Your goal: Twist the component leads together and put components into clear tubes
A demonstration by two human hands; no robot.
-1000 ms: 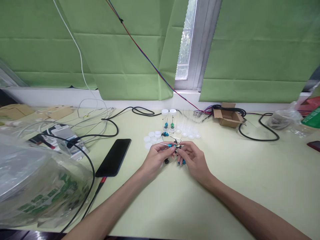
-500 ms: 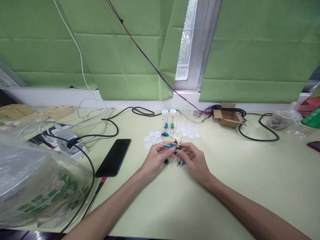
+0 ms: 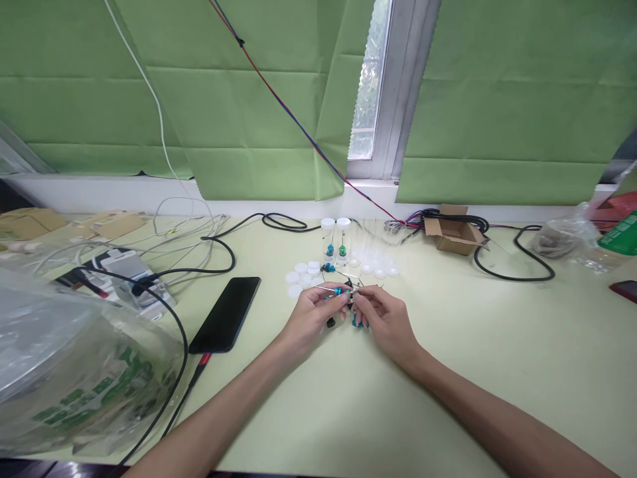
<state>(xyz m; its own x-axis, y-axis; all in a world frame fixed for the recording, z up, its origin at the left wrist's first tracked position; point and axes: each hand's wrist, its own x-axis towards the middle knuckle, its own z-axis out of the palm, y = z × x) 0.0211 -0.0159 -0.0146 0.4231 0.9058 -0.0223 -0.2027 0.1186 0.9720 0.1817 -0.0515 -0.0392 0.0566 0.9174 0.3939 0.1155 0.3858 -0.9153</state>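
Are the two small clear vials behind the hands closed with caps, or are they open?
Closed. Both clear vials stand upright with a white cap on top; one holds a blue piece, the other a green one.

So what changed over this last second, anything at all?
Hardly anything. The left hand and right hand keep pinching the small blue parts between their fingers, shifting only slightly. The phone, vials and white caps stayed put.

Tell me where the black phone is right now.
In the head view, the black phone lies flat on the table, left of the left hand, beside a black cable.
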